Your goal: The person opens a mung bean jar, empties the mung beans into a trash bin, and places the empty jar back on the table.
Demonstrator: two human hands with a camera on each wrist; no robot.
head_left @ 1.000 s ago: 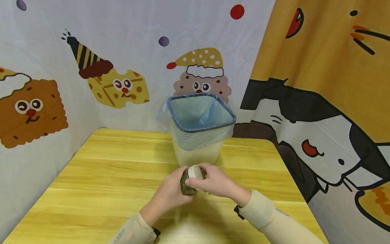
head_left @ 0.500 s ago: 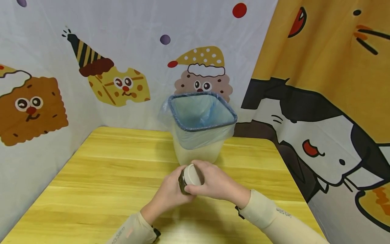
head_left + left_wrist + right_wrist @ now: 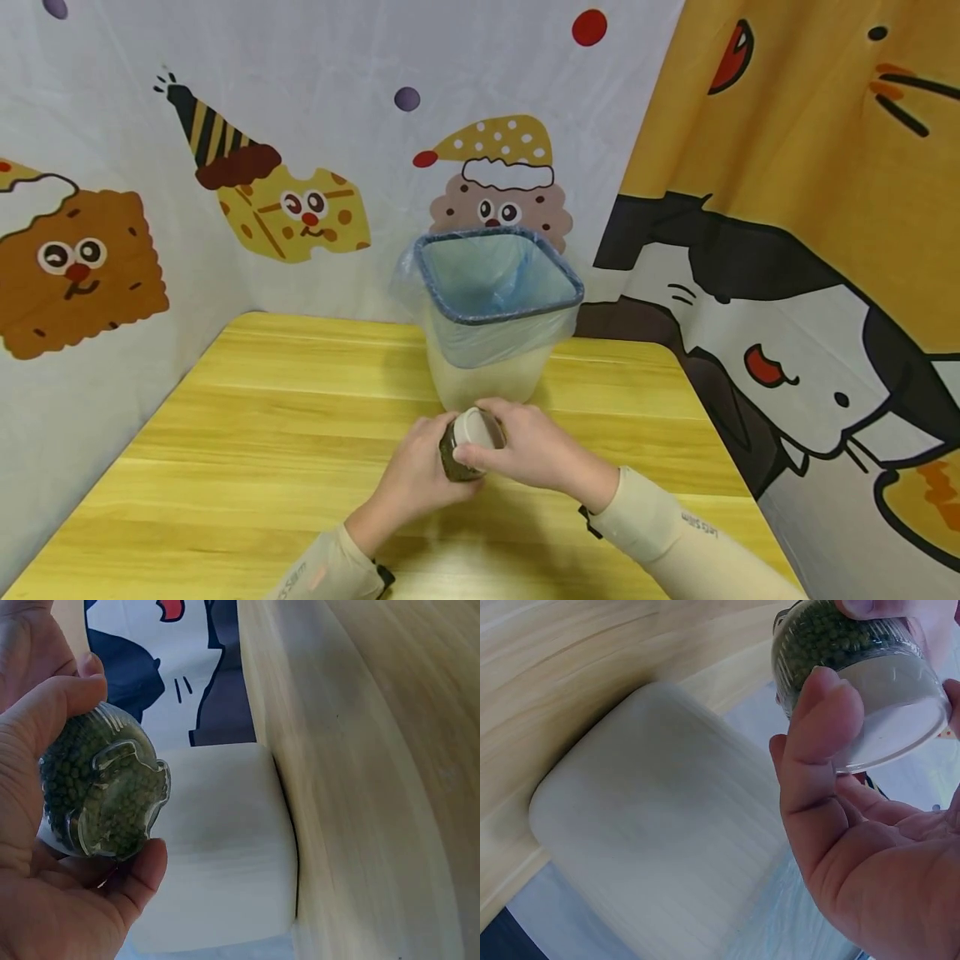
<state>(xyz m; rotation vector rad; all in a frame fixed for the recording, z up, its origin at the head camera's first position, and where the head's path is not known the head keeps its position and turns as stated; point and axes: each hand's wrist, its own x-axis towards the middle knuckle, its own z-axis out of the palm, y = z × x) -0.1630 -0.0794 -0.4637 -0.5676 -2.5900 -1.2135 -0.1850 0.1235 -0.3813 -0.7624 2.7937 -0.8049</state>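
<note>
- Orange-brown biscuit print (image 3: 82, 275) with a red nose, on the white backdrop (image 3: 315, 50) at far left.
- Yellow cheese print (image 3: 292, 217) beside it, wearing a striped party hat (image 3: 213, 137).
- Yellow wood-grain desk (image 3: 262, 442), running across beneath everything.
- Left hand (image 3: 416, 467), in a beige sleeve (image 3: 330, 567): thumb and fingers curled firmly round the body of a clear jar.
- Clear jar (image 3: 112, 787), packed with small green grains; it is tilted, held above the desk on the near side of the bin, with its base showing in the left wrist view.
- Off-white screw lid (image 3: 474, 429), seated on the jar's mouth and turned toward the right hand.
- Pale bin (image 3: 487, 383) standing on the desk behind the hands, lined with a translucent blue bag (image 3: 468, 342) folded over its rim.
- Right hand (image 3: 536, 446), also sleeved in beige: fingers and thumb partly closed, gripping the lid by its edge.
- Orange curtain (image 3: 810, 142) at far right, printed with a black-and-white cat (image 3: 795, 325).
</note>
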